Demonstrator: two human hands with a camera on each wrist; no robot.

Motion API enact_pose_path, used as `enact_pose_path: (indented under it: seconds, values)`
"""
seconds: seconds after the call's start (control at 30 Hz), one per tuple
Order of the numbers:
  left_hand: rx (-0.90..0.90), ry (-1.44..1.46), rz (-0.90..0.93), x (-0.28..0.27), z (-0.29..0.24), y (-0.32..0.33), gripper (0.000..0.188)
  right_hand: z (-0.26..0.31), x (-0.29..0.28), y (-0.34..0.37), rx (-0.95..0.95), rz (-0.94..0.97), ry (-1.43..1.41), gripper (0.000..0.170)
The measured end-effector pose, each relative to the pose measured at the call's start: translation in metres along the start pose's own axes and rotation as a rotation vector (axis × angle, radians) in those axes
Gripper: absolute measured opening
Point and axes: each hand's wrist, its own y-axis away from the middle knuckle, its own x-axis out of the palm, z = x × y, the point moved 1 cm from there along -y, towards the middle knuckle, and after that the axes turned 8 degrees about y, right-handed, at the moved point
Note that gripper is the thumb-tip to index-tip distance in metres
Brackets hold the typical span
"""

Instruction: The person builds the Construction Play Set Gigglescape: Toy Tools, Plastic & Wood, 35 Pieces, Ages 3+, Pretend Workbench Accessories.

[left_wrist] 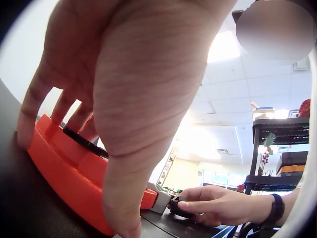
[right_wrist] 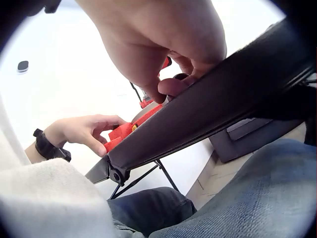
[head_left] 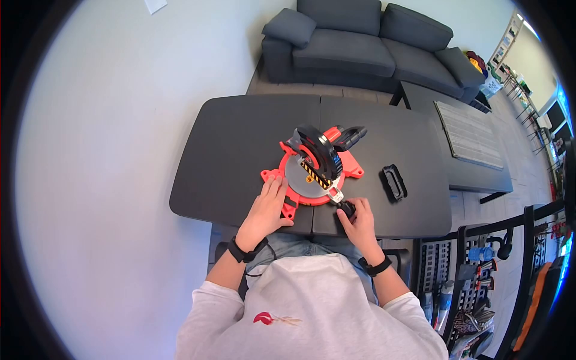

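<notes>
A red and black miter saw stands on the dark folding table, with a round grey plate and a yellow-and-black striped strip. My left hand holds the red base at its near left, its fingers and thumb on opposite sides. In the left wrist view the red base shows between the fingers and thumb of that hand. At the saw's front, my right hand grips a black knob on a silver arm. Only part of the knob shows past the fingers.
A black oblong frame-shaped piece lies on the table to the right of the saw. A second table with a grey panel adjoins on the right. Shelves with tools stand at the lower right, and a dark sofa behind.
</notes>
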Motion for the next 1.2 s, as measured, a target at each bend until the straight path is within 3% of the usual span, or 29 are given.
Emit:
enact_pose_path:
  seconds: [0.4, 0.5, 0.6, 0.9, 1.1, 1.2]
  values:
    - [-0.028, -0.023, 0.024, 0.000, 0.000, -0.002, 0.115, -0.003, 0.000, -0.002, 0.046, 0.019, 0.004, 0.032]
    - [-0.029, -0.020, 0.025, 0.000, -0.001, -0.002, 0.115, -0.015, 0.006, -0.002, -0.061, -0.045, 0.067, 0.033]
    - [-0.030, -0.011, 0.024, -0.002, -0.002, -0.003, 0.116, 0.004, -0.005, -0.002, 0.076, 0.057, -0.022, 0.033]
    - [-0.005, -0.063, 0.013, 0.001, 0.001, -0.003, 0.119, -0.019, 0.006, 0.000, -0.029, 0.013, 0.048, 0.042]
    - [-0.002, -0.059, 0.012, 0.000, 0.001, -0.003, 0.119, 0.010, -0.005, -0.002, 0.091, -0.078, -0.063, 0.027]
    - [-0.003, -0.055, 0.014, -0.001, 0.000, -0.003, 0.119, -0.016, 0.004, -0.001, 0.055, -0.039, 0.052, 0.037]
